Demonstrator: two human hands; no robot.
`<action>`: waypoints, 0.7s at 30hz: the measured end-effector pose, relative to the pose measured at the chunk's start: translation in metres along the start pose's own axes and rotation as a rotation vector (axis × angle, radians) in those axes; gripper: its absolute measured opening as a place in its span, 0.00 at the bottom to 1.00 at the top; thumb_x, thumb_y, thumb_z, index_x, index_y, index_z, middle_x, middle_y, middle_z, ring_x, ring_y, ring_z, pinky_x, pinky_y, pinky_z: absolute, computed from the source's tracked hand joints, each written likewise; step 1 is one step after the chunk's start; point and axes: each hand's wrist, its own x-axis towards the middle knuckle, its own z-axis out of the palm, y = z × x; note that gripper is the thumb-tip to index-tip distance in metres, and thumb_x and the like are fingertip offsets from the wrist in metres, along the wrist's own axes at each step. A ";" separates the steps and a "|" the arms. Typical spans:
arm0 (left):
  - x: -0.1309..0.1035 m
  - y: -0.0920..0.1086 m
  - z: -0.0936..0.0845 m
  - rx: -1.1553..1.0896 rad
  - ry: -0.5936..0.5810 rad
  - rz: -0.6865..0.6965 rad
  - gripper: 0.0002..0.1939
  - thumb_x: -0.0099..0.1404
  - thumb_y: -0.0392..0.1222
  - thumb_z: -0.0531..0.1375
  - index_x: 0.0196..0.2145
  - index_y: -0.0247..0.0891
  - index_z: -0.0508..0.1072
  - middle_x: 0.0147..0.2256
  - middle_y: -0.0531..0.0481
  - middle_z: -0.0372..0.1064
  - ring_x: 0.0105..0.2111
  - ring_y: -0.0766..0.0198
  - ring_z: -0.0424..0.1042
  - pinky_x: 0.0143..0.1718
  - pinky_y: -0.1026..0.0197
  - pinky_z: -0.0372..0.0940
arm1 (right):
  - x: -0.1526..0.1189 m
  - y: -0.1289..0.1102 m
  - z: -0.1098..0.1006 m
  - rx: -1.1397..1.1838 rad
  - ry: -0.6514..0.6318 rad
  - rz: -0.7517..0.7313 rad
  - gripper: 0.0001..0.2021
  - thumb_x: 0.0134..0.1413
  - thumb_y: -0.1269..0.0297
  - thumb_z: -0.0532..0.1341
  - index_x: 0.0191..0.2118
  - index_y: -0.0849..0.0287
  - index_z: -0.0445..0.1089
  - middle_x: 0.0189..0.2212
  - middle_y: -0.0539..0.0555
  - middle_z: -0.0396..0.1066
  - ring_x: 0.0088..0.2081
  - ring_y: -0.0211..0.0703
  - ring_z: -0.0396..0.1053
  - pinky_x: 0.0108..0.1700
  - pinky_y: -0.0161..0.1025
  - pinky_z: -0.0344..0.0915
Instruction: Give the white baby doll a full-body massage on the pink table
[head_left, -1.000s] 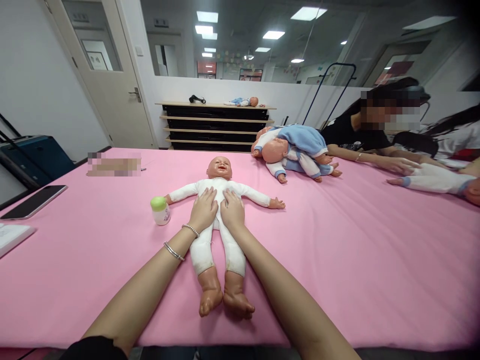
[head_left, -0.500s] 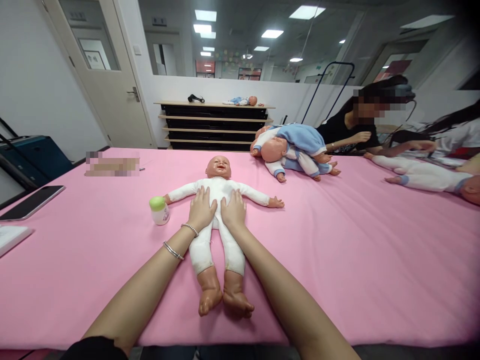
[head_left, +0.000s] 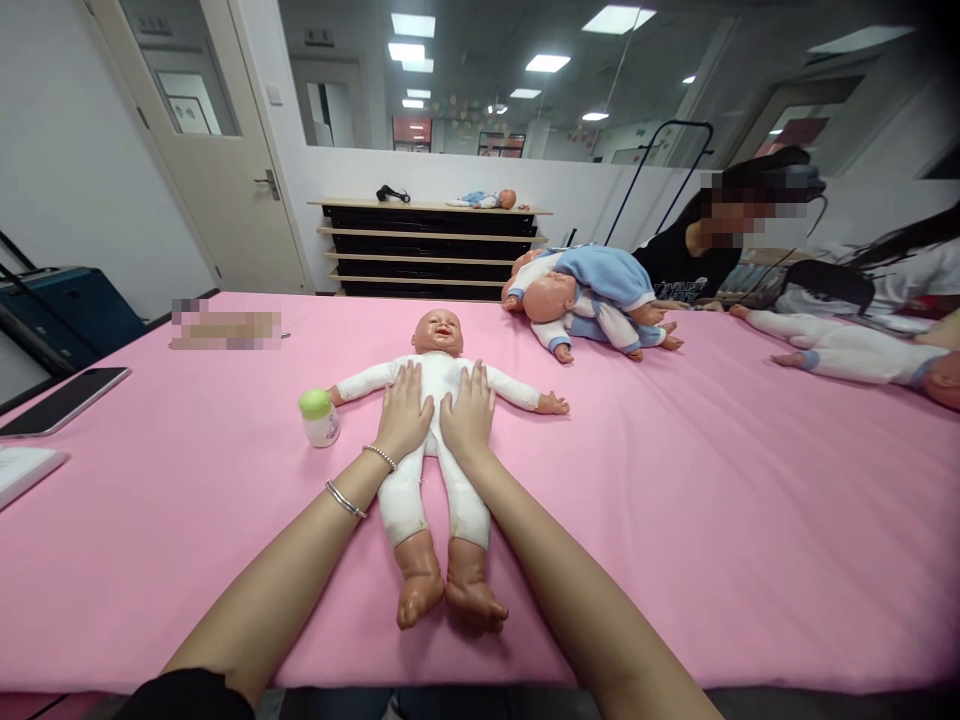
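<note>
A baby doll (head_left: 433,440) with a white cloth body lies on its back on the pink-covered table (head_left: 675,520), head away from me, arms spread and feet toward me. My left hand (head_left: 405,412) rests flat on one side of its torso, and my right hand (head_left: 468,412) lies flat on the other side. Both hands have their fingers stretched toward the doll's shoulders, with the thumbs near each other at the middle. A small white bottle with a green cap (head_left: 319,418) stands beside the doll's hand at the left.
Several dolls in blue and white (head_left: 592,295) are piled at the back right. Another doll (head_left: 870,348) lies at the far right, near a person (head_left: 690,250). A tablet (head_left: 67,400) and a white object (head_left: 26,474) lie at the left edge.
My hands have slid slightly up the doll's torso, fingertips closer to its shoulders. The person at the back right has lowered a raised hand.
</note>
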 end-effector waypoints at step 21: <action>0.001 -0.003 0.000 -0.029 0.017 -0.071 0.30 0.64 0.44 0.49 0.61 0.30 0.52 0.62 0.37 0.46 0.63 0.53 0.45 0.60 0.46 0.46 | 0.000 0.000 0.002 -0.031 -0.034 0.045 0.27 0.56 0.67 0.48 0.61 0.71 0.52 0.63 0.65 0.45 0.64 0.51 0.43 0.63 0.52 0.39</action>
